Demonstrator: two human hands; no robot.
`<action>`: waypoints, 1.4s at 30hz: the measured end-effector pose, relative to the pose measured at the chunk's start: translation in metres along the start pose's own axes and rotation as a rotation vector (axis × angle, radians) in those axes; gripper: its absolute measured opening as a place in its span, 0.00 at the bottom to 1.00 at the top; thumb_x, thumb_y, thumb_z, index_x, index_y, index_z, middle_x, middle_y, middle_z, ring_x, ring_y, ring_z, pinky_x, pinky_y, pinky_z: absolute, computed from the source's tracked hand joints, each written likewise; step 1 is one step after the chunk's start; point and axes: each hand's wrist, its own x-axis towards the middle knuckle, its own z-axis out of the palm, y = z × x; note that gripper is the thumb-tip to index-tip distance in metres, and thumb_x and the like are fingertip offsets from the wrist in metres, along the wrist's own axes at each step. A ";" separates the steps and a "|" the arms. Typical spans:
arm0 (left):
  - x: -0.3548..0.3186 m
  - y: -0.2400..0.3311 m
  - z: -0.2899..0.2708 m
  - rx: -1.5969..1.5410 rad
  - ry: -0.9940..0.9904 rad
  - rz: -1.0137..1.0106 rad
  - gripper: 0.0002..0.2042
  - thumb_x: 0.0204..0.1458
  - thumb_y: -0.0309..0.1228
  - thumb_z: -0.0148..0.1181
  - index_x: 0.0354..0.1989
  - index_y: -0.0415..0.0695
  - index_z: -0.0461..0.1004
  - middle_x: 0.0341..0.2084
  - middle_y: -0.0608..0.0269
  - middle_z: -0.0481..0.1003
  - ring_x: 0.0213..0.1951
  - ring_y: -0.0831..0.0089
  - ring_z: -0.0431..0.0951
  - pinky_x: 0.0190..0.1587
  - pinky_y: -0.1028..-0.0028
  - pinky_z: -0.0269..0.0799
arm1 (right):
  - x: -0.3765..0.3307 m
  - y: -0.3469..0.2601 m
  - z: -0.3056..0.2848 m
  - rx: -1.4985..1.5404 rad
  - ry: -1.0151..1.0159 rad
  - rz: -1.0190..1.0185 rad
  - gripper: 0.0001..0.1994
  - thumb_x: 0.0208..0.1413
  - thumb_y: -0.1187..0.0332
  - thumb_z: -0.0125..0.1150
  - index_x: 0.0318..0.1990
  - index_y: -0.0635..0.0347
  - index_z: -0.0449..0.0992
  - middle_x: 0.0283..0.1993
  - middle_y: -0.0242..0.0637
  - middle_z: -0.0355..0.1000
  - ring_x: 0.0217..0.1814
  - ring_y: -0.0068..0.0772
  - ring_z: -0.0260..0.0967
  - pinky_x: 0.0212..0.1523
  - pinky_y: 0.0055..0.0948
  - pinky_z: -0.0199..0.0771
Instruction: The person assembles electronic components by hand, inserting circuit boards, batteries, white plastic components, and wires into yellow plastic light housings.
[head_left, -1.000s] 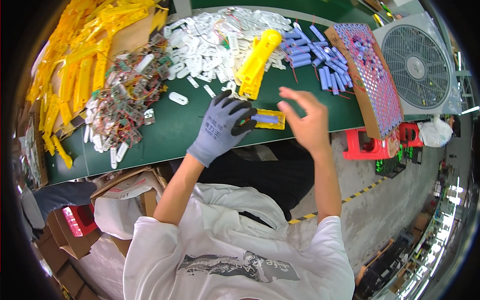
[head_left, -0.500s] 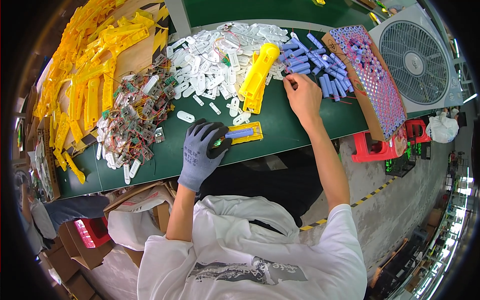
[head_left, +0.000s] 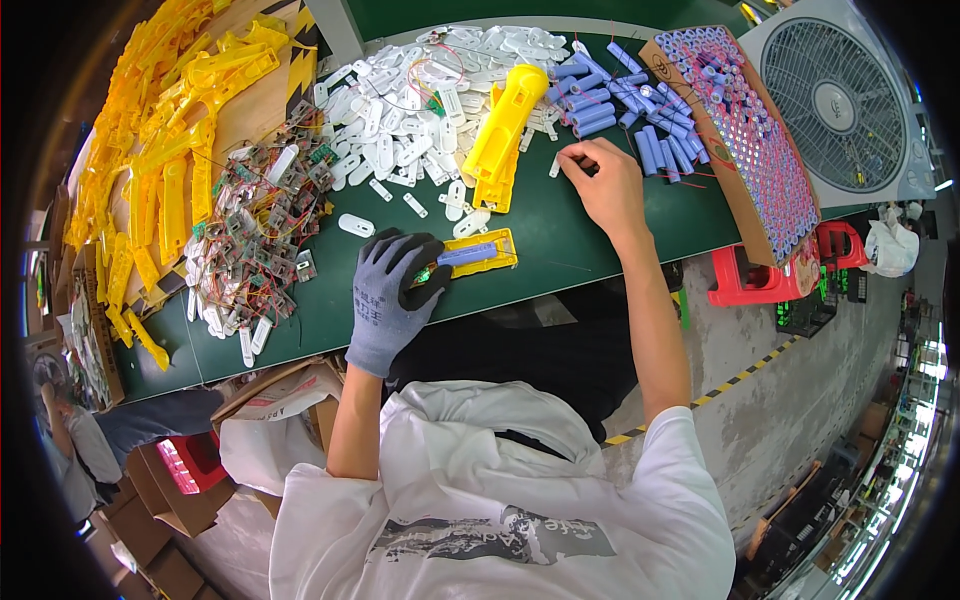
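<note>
My left hand, in a grey glove with dark fingertips, grips the left end of a yellow plastic casing lying on the green table. A blue cylindrical battery sits lengthwise inside it, and a bit of green circuit board shows by the gloved fingers. Farther right, my bare right hand is above the table with thumb and forefinger pinched on a small white plastic piece. Left of that hand, a larger yellow casing rests slanted against a heap of white plastic parts.
Wired circuit boards are piled at the left, before yellow casings on a wooden board. Loose blue batteries lie at the far right, beside a carton of batteries and a fan. A red stool stands below the table edge.
The small white piece now shows at my right fingertips, which have come slightly left and away from the loose batteries. My left hand stays on the casing; the whole view has shifted a little.
</note>
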 end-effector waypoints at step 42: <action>-0.003 -0.005 0.006 -0.012 -0.002 0.010 0.12 0.43 0.30 0.66 0.38 0.46 0.78 0.40 0.60 0.77 0.43 0.59 0.74 0.54 0.62 0.66 | -0.055 -0.042 0.023 0.385 -0.224 -0.256 0.05 0.50 0.72 0.65 0.31 0.63 0.79 0.28 0.36 0.74 0.26 0.27 0.67 0.28 0.24 0.67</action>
